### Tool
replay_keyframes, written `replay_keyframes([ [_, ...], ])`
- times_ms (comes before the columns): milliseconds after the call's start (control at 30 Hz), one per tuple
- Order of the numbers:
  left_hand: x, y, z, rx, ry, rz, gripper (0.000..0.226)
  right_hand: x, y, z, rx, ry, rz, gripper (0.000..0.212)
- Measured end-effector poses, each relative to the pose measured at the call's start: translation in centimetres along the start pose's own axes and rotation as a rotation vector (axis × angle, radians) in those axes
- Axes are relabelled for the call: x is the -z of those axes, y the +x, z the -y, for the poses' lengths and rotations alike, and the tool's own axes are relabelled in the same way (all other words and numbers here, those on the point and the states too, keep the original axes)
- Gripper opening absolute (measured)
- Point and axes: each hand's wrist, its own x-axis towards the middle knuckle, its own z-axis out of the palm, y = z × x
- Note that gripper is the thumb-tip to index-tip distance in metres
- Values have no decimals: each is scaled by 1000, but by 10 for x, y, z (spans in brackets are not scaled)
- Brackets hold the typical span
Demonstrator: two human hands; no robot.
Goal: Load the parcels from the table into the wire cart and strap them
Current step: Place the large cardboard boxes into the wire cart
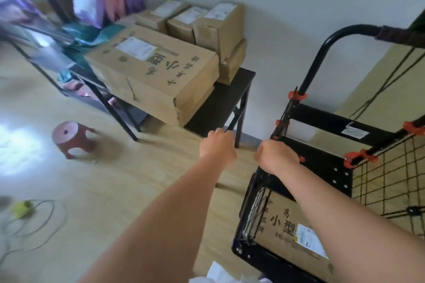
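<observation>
One wire cart (326, 167) holds a single boxed parcel (282, 220) under the right grip (276, 156), whose fingers curl round its rim. More parcels (151, 71) sit stacked on the tabletop (220, 103) beyond the left grip (217, 145), curled; whether it pinches anything, I cannot tell.

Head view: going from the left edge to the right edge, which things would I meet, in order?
Yellow-green object on the floor → pink stool → large cardboard box → left hand → right hand → wire cart.

open: floor (128, 174) between table (220, 103) and wire cart (322, 119) | obstacles: stool (73, 138), cables (34, 220) at left
</observation>
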Motion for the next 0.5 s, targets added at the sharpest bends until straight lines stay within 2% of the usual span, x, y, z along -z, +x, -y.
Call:
replay_keyframes([
  [100,17,-11,46,27,-17,-31,37,-7,-7,51,26,8,12,24],
  [300,51,-27,128,44,-74,-76,42,-25,-18,141,47,91,-6,19],
  [500,100,-30,177,45,-96,-333,33,-4,-23,206,76,177,-148,22],
])
